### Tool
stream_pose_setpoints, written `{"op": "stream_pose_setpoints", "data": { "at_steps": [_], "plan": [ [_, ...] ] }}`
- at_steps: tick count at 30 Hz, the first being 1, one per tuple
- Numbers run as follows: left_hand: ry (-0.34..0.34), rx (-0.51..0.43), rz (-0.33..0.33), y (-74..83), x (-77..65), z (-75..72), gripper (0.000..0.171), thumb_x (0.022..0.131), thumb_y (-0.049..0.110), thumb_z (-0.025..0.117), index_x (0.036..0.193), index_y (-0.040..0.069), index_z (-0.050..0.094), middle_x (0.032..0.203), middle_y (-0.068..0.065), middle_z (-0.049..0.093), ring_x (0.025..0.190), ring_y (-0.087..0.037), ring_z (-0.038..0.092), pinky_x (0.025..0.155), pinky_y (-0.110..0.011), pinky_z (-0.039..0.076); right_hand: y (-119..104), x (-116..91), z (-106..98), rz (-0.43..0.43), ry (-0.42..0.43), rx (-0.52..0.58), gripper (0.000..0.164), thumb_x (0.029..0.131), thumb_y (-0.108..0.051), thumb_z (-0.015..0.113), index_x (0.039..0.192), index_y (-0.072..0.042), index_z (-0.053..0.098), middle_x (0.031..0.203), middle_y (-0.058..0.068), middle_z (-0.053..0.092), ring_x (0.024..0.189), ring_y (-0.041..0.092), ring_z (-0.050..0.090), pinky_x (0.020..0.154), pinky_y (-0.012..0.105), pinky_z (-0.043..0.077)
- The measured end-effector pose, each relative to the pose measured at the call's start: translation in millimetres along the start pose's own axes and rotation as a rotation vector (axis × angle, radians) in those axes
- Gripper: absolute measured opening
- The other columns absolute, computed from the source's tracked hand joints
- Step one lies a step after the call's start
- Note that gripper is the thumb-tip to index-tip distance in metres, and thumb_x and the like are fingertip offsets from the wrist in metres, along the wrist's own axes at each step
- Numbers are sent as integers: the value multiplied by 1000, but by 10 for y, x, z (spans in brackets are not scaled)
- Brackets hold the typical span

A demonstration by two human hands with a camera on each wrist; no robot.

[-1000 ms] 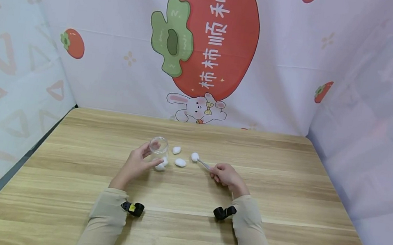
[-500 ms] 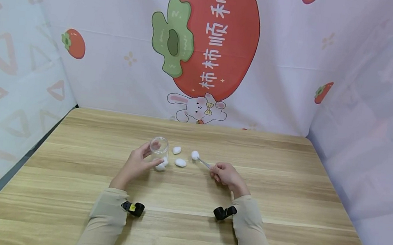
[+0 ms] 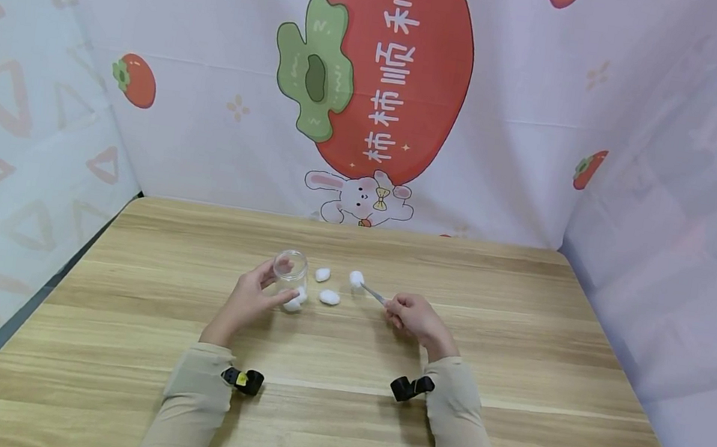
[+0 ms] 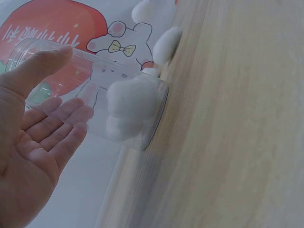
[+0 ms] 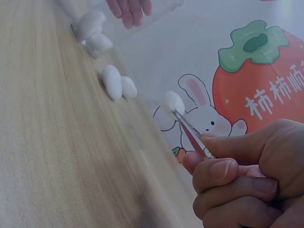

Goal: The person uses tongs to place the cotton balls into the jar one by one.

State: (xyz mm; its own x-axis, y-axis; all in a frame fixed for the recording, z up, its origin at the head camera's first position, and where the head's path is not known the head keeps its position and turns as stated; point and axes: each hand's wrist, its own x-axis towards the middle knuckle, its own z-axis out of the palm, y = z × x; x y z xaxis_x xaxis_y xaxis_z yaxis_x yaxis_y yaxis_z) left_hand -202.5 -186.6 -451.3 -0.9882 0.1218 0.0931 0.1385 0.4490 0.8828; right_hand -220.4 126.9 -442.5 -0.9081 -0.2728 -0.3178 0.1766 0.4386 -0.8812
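My left hand (image 3: 249, 300) holds a clear jar (image 3: 292, 263) upright, thumb on the near side and fingers behind it. White cotton balls (image 4: 133, 102) lie at the bottom of the jar, as the left wrist view shows. In my right hand (image 3: 415, 319), thumb and fingers pinch a pair of metal tweezers (image 5: 191, 134). Their tips grip another cotton ball (image 5: 174, 102), raised off the tabletop. Between the jar and the tweezers, two loose cotton balls rest on the wood: an oval one (image 3: 330, 297) and a smaller-looking one (image 3: 322, 275) behind it.
The wooden table (image 3: 331, 431) runs back to a white cloth (image 3: 508, 175) printed with persimmons and a rabbit. More cloth hangs on both sides. Black wrist cameras sit on the left sleeve (image 3: 193, 391) and the right sleeve (image 3: 462, 418).
The right hand has moved slightly forward, and the cotton ball in the tweezers has shifted a little farther from me. The left hand and the jar have stayed in place.
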Motion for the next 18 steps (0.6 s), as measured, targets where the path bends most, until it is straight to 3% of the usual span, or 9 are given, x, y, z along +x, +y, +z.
{"op": "stream_pose_setpoints", "data": {
  "at_steps": [12,18],
  "plan": [
    [0,-6,4,-4,-5,10,74,83,20,76,144,2,39,142,-22,52,133,-37,51,115,-43,42,-44,-35,-26,-49,-2,-10,27,100,-15,48,78,-1,55,56,-4,44,50,5,34,44,15,26],
    [-1,-8,9,-13,0,14,74,83,20,76,144,2,40,142,-21,52,133,-37,50,115,-43,42,-75,-57,-37,-65,-4,-15,28,101,-18,49,82,3,55,57,-4,44,50,5,34,44,15,25]
  ]
}}
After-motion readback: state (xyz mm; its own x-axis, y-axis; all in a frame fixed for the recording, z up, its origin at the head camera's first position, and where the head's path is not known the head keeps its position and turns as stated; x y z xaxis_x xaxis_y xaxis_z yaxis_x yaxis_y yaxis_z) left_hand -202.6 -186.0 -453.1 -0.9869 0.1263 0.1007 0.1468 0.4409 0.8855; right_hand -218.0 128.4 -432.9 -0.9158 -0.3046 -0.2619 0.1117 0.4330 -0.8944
